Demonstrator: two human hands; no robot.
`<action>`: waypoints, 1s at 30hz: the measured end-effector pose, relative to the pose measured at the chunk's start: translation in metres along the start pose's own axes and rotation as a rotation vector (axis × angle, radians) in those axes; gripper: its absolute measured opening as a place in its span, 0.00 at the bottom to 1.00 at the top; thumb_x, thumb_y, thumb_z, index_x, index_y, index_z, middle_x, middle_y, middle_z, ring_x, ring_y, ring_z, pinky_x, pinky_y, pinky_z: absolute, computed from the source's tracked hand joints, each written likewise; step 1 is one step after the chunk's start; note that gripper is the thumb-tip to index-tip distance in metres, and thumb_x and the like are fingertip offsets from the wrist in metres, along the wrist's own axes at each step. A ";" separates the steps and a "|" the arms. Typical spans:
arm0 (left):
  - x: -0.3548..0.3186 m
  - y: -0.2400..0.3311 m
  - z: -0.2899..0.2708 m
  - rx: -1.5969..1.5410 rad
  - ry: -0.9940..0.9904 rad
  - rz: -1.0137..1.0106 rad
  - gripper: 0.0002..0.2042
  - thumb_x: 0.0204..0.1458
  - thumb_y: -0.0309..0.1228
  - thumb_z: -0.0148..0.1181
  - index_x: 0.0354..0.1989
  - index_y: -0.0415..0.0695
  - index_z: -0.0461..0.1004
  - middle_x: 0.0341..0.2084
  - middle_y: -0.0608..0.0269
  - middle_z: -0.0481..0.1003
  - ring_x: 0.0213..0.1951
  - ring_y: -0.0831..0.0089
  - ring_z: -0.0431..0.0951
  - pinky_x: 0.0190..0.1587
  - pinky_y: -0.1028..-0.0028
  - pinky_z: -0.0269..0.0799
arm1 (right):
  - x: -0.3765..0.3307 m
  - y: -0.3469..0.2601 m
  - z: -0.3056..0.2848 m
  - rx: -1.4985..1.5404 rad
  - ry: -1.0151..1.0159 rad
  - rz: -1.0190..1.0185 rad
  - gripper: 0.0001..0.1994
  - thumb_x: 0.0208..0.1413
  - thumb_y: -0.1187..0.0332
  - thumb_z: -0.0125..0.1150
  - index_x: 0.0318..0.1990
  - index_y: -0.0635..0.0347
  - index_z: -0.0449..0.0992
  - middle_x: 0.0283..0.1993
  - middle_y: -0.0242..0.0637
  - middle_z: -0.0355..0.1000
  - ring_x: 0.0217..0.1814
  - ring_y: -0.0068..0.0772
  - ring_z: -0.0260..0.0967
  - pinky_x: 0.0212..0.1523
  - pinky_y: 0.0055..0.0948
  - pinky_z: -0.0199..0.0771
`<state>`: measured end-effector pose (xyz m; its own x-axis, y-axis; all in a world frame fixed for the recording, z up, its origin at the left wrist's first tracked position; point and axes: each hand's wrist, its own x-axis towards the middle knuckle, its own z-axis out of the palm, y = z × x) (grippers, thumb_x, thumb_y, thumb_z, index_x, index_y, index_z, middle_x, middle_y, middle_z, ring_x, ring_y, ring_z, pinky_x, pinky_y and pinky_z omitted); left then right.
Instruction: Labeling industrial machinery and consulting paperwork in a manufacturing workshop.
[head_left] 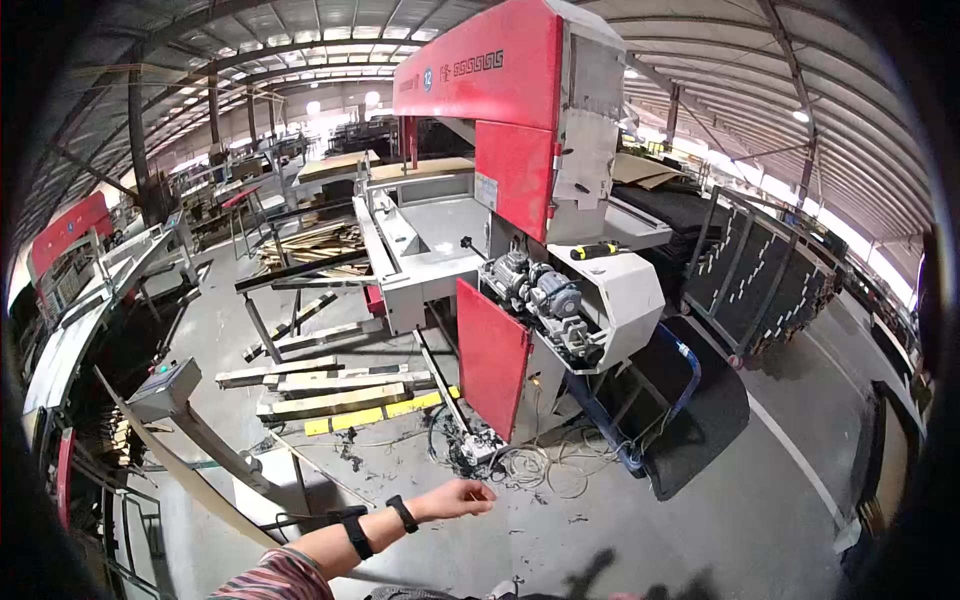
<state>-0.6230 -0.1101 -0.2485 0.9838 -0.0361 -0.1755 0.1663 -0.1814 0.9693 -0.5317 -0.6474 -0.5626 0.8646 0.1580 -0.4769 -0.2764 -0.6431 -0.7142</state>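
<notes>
Left hand (455, 497) empty, fingers loose, near red band saw (500, 190) (door open)

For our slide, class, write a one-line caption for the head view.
A left hand reaches empty toward a red band-saw machine above scattered planks on a workshop floor.

Tangled pale cables (545, 466) lie coiled on the floor beside debris.

The big saw machine (520, 200) is red with grey-white panels. At its seven o'clock, pale wooden planks (330, 385) lie beside a yellow strip (375, 412). The left hand (455, 497) wears black wristbands (380, 525) and a striped sleeve (270, 580). The floor (700, 510) is grey.
</notes>
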 end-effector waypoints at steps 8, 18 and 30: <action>0.105 0.049 -0.132 -0.005 0.528 -0.046 0.13 0.53 0.31 0.62 0.44 0.37 0.73 0.33 0.69 0.74 0.34 0.84 0.73 0.39 0.82 0.70 | 0.143 -0.643 -0.139 0.096 0.269 -0.986 0.06 0.49 0.76 0.62 0.35 0.65 0.73 0.28 0.31 0.72 0.28 0.19 0.68 0.31 0.21 0.69; 0.323 0.217 -0.212 0.443 0.770 0.500 0.11 0.50 0.26 0.62 0.42 0.40 0.74 0.30 0.64 0.74 0.29 0.77 0.72 0.33 0.76 0.69 | 0.264 -0.888 -0.113 -0.224 0.366 -1.525 0.17 0.42 0.71 0.67 0.40 0.65 0.70 0.39 0.44 0.70 0.43 0.45 0.68 0.46 0.36 0.69; 0.489 0.376 -0.246 1.571 1.299 0.505 0.11 0.43 0.28 0.59 0.36 0.43 0.69 0.36 0.60 0.69 0.42 0.63 0.68 0.45 0.67 0.63 | 0.363 -0.996 -0.095 -0.037 0.336 -1.964 0.13 0.45 0.73 0.63 0.39 0.62 0.70 0.36 0.45 0.69 0.39 0.50 0.70 0.37 0.40 0.72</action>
<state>-0.0631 0.0457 0.0721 0.4999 0.0830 0.8621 0.4344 -0.8852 -0.1667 0.0972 -0.0209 0.0242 -0.0503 0.4206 0.9059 0.9811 0.1905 -0.0340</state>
